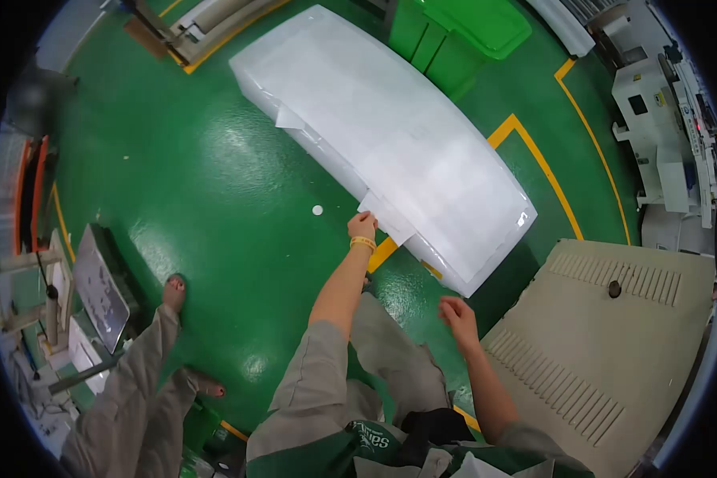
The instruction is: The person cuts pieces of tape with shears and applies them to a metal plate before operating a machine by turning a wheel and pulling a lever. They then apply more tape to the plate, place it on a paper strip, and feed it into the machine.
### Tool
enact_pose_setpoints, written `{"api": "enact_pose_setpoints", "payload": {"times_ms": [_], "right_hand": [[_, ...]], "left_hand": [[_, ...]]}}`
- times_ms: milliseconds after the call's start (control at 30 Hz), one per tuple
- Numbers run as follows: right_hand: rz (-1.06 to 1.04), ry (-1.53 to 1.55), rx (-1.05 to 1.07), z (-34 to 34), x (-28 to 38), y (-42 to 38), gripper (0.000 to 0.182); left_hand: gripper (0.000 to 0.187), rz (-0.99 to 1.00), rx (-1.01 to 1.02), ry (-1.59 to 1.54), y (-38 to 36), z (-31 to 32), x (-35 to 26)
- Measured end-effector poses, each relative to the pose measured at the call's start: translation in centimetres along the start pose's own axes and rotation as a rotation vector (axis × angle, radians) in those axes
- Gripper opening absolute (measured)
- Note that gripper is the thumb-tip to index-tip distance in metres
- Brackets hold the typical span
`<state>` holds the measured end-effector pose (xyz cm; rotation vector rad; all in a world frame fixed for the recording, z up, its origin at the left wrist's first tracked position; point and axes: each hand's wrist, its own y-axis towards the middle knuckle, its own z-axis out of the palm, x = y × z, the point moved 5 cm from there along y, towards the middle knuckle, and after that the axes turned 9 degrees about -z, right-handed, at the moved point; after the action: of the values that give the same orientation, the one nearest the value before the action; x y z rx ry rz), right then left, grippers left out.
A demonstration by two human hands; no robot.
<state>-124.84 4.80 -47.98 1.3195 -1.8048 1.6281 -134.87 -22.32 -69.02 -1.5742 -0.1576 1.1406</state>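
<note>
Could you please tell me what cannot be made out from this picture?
All in the head view:
- Contents of the bundle: hidden by its white wrapping.
- Left hand's grip on the flap: hidden by the hand itself.
- Anything inside the right hand: hidden by curled fingers.
- Co-worker's upper body, above the legs: cut off by the picture's edge.
- Markings on the machine: too small.
- Dark shape, upper left: blurred.

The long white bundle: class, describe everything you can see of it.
The long white bundle lies on the green floor, broad top up. It looks wrapped in glossy film, creased along its near side. Two pale, paper-like flaps stick out there; the left hand touches the one nearer the right end. Its contents are hidden.
</note>
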Motion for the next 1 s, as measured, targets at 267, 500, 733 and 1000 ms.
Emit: {"api": "enact_pose_setpoints", "payload": {"times_ms": [267,500,733,1000], "right_hand": [[-0.097,-0.21,0.058,2.5,-0.7,15.4,0.056],[-0.002,-0.339,0.157,3.7,-4.5,20.5,0.074],[0.05,-0.367,0.14,3.7,-5.9,19.7,0.075],[-0.421,-0.37,0.089,7.0,11.9,10.8,0.087]], "left_hand": [[0.019,-0.072,-0.138,0.171,6.8,3.7,-0.1],[0.014,0.166,-0.1,-0.107,1.7,2.2,-2.6],[0.015,0.211,-0.24,-0.285,-2.4,-1.7,-6.6],[0.019,1.18,-0.153,0.794,-26.0,-6.8,-29.2]]}}
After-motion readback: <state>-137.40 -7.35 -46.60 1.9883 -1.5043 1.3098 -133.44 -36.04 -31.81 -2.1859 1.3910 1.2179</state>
